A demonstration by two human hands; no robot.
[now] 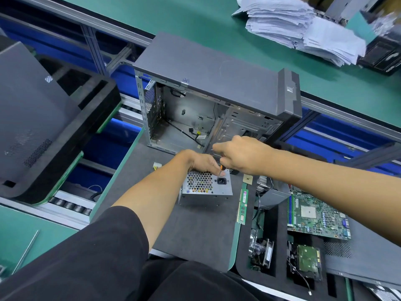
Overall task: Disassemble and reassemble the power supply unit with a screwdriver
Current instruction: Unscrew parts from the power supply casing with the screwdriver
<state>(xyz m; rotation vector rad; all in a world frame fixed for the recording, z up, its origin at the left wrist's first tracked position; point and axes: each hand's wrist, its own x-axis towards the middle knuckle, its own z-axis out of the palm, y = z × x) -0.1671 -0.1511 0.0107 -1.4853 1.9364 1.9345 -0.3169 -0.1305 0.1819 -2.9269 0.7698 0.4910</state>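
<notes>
A silver power supply unit (206, 187) with a honeycomb grille and a black socket stands on the grey mat in front of the open computer case (206, 101). My left hand (200, 162) grips its top edge from behind, thumb down over the socket face. My right hand (240, 154) holds a screwdriver (219, 171) with an orange and black handle; its shaft points down at the unit's face beside the socket. The tip is hard to make out.
A RAM stick (242, 206), a motherboard (316, 216), a hard drive (308, 260) and a fan (261, 253) lie in a black foam tray at right. A white connector (157, 165) lies left of the unit. A dark case panel (32, 118) sits left; paper stacks (303, 29) far back.
</notes>
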